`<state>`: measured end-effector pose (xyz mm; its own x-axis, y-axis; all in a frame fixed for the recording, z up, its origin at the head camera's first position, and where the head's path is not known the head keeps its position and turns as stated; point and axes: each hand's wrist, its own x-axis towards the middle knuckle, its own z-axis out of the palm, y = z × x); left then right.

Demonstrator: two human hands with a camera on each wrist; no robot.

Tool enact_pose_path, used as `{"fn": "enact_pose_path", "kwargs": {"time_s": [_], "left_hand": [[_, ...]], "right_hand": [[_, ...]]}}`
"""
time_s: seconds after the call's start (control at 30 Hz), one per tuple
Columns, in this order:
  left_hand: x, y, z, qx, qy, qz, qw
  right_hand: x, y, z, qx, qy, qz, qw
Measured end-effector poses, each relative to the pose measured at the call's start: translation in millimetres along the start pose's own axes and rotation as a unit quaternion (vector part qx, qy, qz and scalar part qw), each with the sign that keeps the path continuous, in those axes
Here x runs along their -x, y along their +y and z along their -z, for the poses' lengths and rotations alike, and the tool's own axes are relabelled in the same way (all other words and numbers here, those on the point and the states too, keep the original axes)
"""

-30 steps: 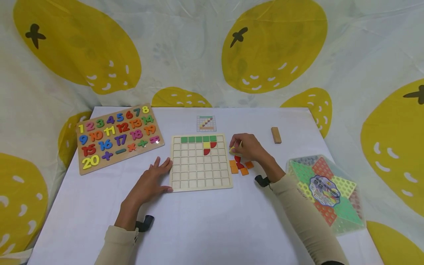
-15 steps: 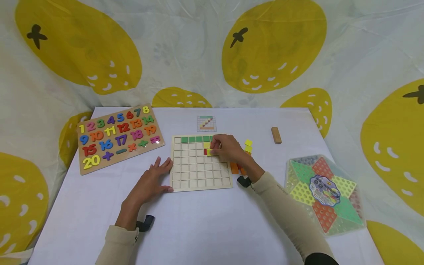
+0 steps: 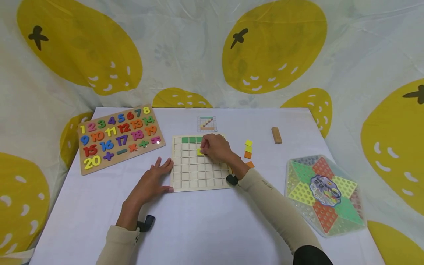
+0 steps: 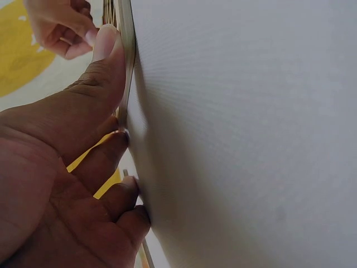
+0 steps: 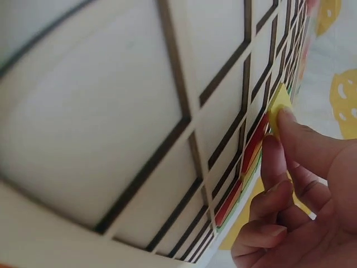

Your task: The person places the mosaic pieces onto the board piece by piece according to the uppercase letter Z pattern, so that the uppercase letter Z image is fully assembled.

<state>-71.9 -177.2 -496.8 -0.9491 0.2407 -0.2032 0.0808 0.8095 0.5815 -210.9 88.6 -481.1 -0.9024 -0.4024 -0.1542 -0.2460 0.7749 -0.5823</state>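
Right hand [image 3: 216, 147] pinches yellow tile [image 3: 200, 151] over grid board [image 3: 193, 165]; left hand [image 3: 150, 184], fingers spread apart, touches the board's left edge; board lies flat on surface [image 3: 205, 228]

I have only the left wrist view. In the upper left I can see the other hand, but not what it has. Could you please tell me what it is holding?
Observer: The right hand pinches a yellow tile between thumb and finger.

Operator: Thank you. Are there any more pieces of this colour outside the board?

Observer: Yes, two more yellow tiles lie on the table, to the right of the grid board.
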Motion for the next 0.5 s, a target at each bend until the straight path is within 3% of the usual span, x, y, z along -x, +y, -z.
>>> {"fn": "enact_pose_path", "kwargs": {"time_s": [0.23, 0.5], "left_hand": [[0.1, -0.1, -0.2, 0.003, 0.003, -0.004, 1.0], [-0.1, -0.9, 0.2, 0.005, 0.0, -0.003, 1.0]], "right_hand": [[0.1, -5.0, 2.1, 0.032, -0.03, -0.005, 0.999], [4.2, 2.7, 9.1, -0.016, -0.048, 0.032, 0.9982]]}}
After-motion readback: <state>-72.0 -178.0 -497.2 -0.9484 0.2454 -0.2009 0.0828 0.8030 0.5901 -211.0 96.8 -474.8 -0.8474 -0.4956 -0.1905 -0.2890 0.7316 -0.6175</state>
